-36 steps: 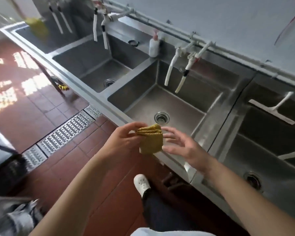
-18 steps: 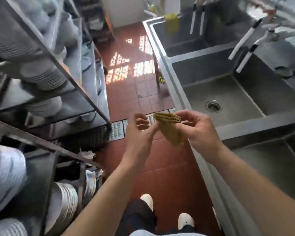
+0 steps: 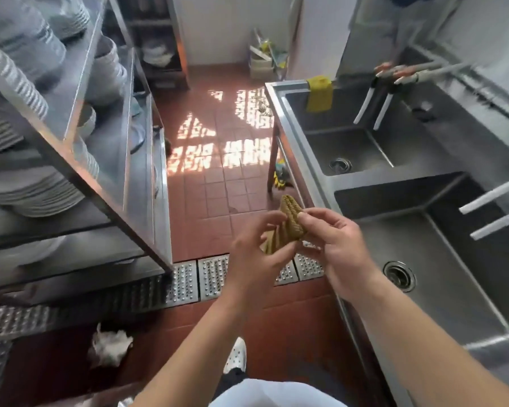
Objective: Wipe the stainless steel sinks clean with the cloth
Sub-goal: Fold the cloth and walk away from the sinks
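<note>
Here, both hands pinched the folded yellow-brown cloth (image 3: 290, 223): left hand (image 3: 254, 259) at seven o'clock, right hand (image 3: 332, 245) at four, beside the steel sinks (image 3: 453, 289).

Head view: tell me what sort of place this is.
Most likely a commercial kitchen's dishwashing area: a row of deep stainless steel sinks along the right, a steel rack stacked with white plates on the left, and a perforated metal drain grate set in the red tile floor.

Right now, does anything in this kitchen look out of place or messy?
Yes: a crumpled white wad lies loose on the red tile floor near the floor drain grate, below the plate shelves. It looks like dropped litter, though what it is made of is unclear.
</note>
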